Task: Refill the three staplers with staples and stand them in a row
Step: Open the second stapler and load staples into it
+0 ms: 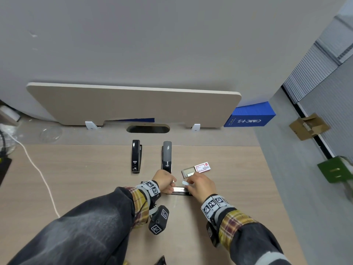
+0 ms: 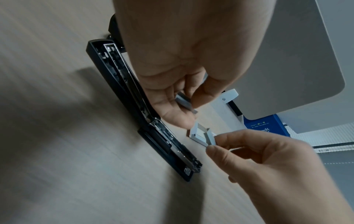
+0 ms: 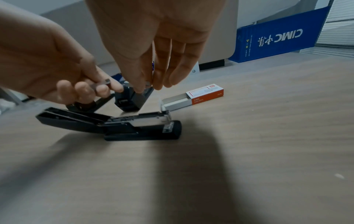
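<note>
Head view: an opened stapler (image 1: 180, 190) lies flat on the wooden desk (image 1: 86, 178), directly below and between both hands, its lid folded out to the left and its metal staple channel exposed. The left hand (image 1: 164, 181) sits over the stapler's left part, with fingers and thumb curled, pinching a short strip of staples (image 2: 184, 102) just above the open channel. The right hand (image 1: 200, 185) is over the stapler's right end; in the left wrist view its thumb and forefinger pinch a second strip of staples (image 2: 209, 137), close to the first strip but apart from it. Two closed staplers lie farther away on the desk: a black stapler (image 1: 136, 156) on the left and a grey-topped stapler (image 1: 167, 156) to its right, its near end just beyond the left hand. A staple box (image 1: 197, 168), with its inner tray partly slid out, lies just beyond the right hand. A blue box (image 1: 250, 116) stands at the far right.
</note>
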The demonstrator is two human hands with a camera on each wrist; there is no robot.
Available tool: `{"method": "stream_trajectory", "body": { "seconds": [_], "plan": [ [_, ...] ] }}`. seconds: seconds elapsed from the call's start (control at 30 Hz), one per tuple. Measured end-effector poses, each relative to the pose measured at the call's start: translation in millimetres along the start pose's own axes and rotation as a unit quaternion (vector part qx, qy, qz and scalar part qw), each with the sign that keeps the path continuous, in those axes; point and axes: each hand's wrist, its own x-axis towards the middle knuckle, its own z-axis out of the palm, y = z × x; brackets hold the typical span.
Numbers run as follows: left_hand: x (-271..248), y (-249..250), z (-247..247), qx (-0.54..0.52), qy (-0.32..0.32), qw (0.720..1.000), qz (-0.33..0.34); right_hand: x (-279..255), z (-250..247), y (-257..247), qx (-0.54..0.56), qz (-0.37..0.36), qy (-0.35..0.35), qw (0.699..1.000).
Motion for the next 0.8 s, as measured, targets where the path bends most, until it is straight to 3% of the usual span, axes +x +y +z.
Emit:
{"method": "stream_trajectory", "body": {
  "seconds": [0.17, 0.8],
  "plan": [
    [6.0, -12.6, 0.8, 0.001, 0.004, 1.000, 0.000, 3.1, 13.8, 11.8, -0.065, -0.021, -0.038, 0.997],
    [4.3, -23.9, 8.4, 0.005, 0.003, 1.000, -0.001, -1.1, 16.3, 20.9, -0.088, -0.056, -0.079, 0.991]
  ]
}}
